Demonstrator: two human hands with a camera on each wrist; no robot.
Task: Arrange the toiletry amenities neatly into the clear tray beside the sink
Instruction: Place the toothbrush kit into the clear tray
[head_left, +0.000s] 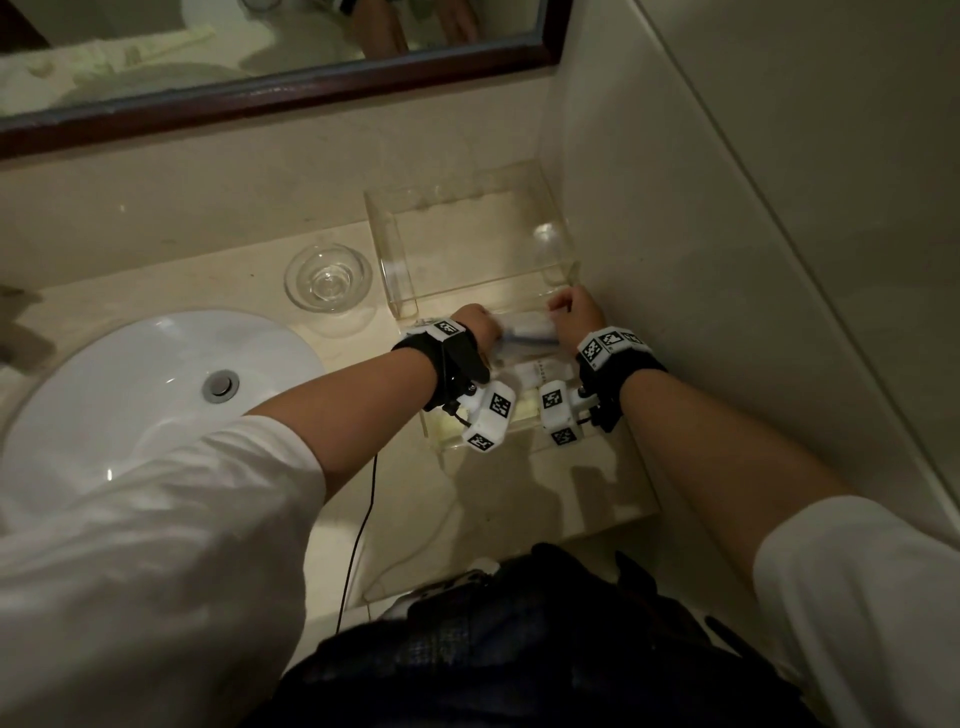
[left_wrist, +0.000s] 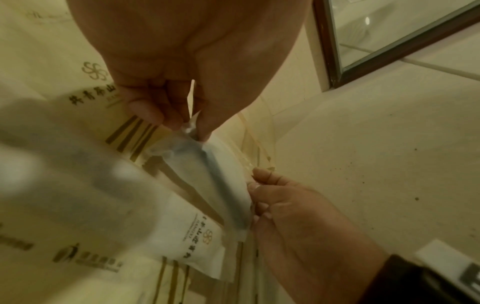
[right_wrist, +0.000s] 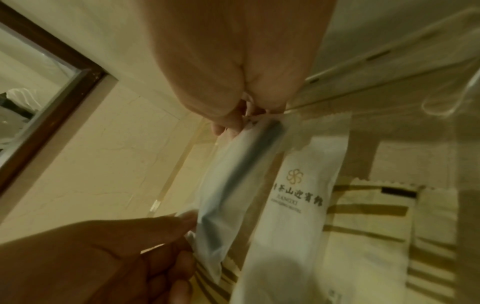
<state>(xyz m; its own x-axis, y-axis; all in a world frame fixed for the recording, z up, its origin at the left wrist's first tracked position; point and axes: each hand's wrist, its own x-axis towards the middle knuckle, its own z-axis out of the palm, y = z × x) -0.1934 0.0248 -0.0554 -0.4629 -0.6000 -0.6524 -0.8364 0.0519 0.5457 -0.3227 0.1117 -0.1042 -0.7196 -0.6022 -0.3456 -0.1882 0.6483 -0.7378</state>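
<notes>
Sachet (head_left: 524, 332) with a dark slender item inside found suspended between both hands, at the far edge of the clear tray (head_left: 447, 441) beside the sink (head_left: 130, 374). Left hand (head_left: 475, 325) pinched on the sachet's left end, thumb and fingertips (left_wrist: 166, 115) closed on the crimped seal. Right hand (head_left: 576, 317) pinched on the opposite end, fingertips (right_wrist: 226, 123) on the serrated edge. Hands held apart by the sachet's full length, neither nearer than the other.

Long axis noted running left to right across the tray, parallel to its far wall and to the printed white sachet (right_wrist: 293, 197) lying just beside it on the near side. Further striped cream packets (right_wrist: 376, 226) seen flat on the tray floor nearer the person. Sachet judged slightly raised over the tray floor, though contact at its underside could not be confirmed.

Judged step: lowering the sachet into the free strip along the far wall. Judged requirement: keeping the axis parallel to the neighbouring sachet, both ends dropped level. Judged risk: one end released first, leaving it askew over its neighbour.

Clear open-fronted box (head_left: 467, 234) standing beyond the tray; glass dish (head_left: 328, 278) on the desk (head_left: 353, 343) to its left.
</notes>
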